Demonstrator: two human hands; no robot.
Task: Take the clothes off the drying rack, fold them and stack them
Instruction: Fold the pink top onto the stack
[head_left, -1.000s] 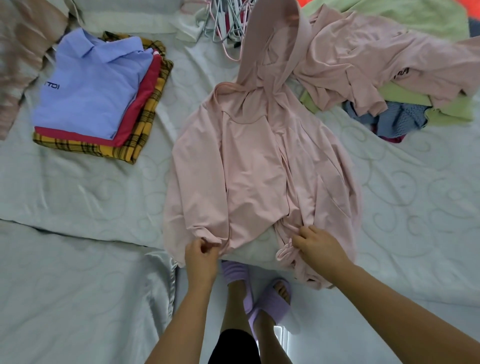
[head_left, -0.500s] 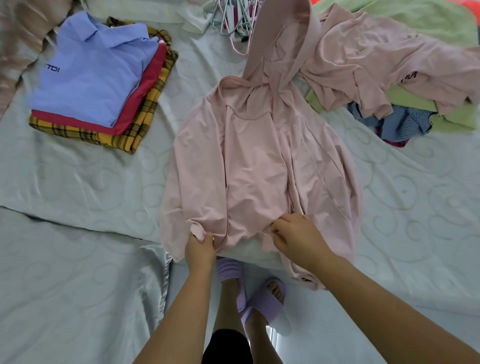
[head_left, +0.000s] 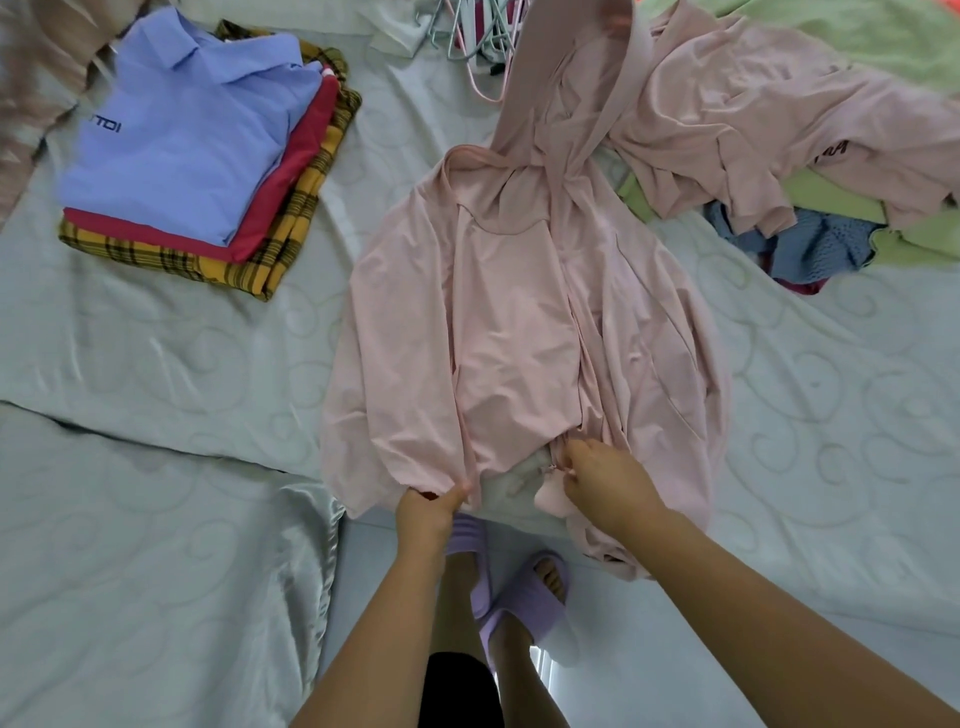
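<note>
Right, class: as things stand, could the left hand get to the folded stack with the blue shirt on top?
Probably yes: only bare bed sheet lies between the left hand and the folded stack. But that hand pinches the hem of the pink hoodie, so it must let go first.

Bare bedsheet (head_left: 171, 374) gives open passage at 9 o'clock of the pink jacket (head_left: 509, 338), and again at 3–4 o'clock. Folded stack (head_left: 192, 156) blocks 10–11, hangers (head_left: 478, 31) sit at 12, and the loose clothes pile (head_left: 779, 135) fills 1–2, butting against the hood. At 6 o'clock, slippers (head_left: 519, 603) take up the floor gap.
</note>
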